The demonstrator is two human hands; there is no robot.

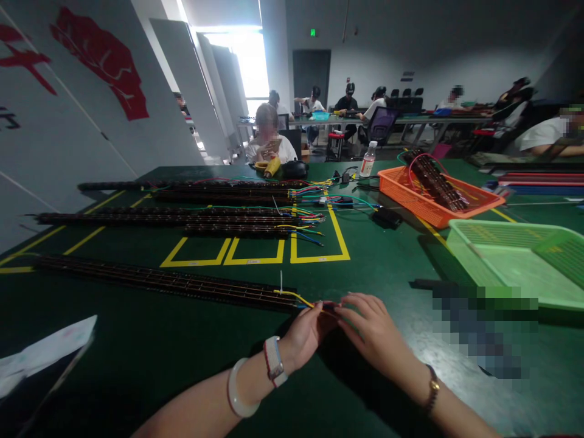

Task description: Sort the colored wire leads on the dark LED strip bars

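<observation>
A long dark bundle of strips lies across the near side of the green table, with a white cable tie standing up near its right end. Yellow and blue wires come out of that end and run to my hands. My left hand is closed on the wires, thumb on top. Facing it, my right hand has its fingertips bent together at the wires' far ends. What exactly lies between the right fingertips is too small to make out.
Further back lie more dark strip bundles with coloured wire ends, over yellow tape outlines. An orange basket holds another bundle. A green basket, a bottle and a yellow tool are also there. A person sits across the table.
</observation>
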